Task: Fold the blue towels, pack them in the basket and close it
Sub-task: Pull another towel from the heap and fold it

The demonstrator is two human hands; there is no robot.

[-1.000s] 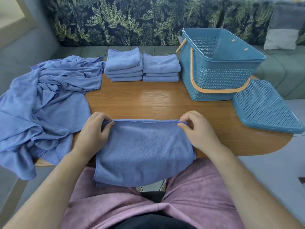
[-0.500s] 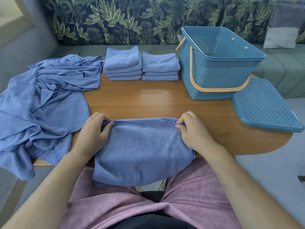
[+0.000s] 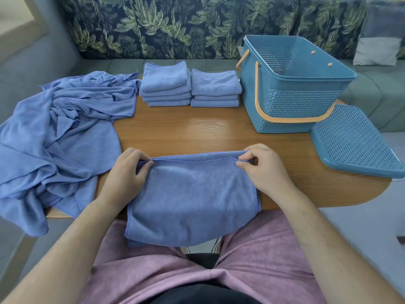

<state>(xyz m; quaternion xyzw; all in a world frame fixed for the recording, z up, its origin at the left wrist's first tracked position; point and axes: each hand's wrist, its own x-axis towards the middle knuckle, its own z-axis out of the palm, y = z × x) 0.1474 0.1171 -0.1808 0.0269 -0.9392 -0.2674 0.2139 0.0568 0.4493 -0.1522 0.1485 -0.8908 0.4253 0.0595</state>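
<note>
Shorts (image 3: 153,270) in pink fill the near edge of the view, and the lower part of the blue towel (image 3: 190,198) in hand hangs over them from the worktop (image 3: 186,132) rim. Its upper part lies on the wood, two layers showing at the far hem. The left grip (image 3: 129,172) pinches the far-left corner between thumb and curled fingers; the right grip (image 3: 263,170) pinches the far-right corner the same way, the hem drawn fairly straight between them.

The step looks like squaring a half-fold. To do it well, I would match the two hems corner to corner before letting go, keep light tension across so that no slack bunches in the middle, then slide the whole piece farther onto the wood, since the hanging part may drag the layers askew. The cloth probably clings to itself, so smoothing with a flat palm should set the crease.

To the left, a heap of unfolded towels (image 3: 54,139) spills over the rim. Beyond, two stacks of folded towels (image 3: 166,84) stand side by side; the next folds should end at their footprint. At the far right the basket (image 3: 285,106) stands open, nothing showing inside, its handle (image 3: 285,121) down, and its lid (image 3: 355,141) lies just beside it, overhanging the rim. A sofa (image 3: 105,64) lies behind.
</note>
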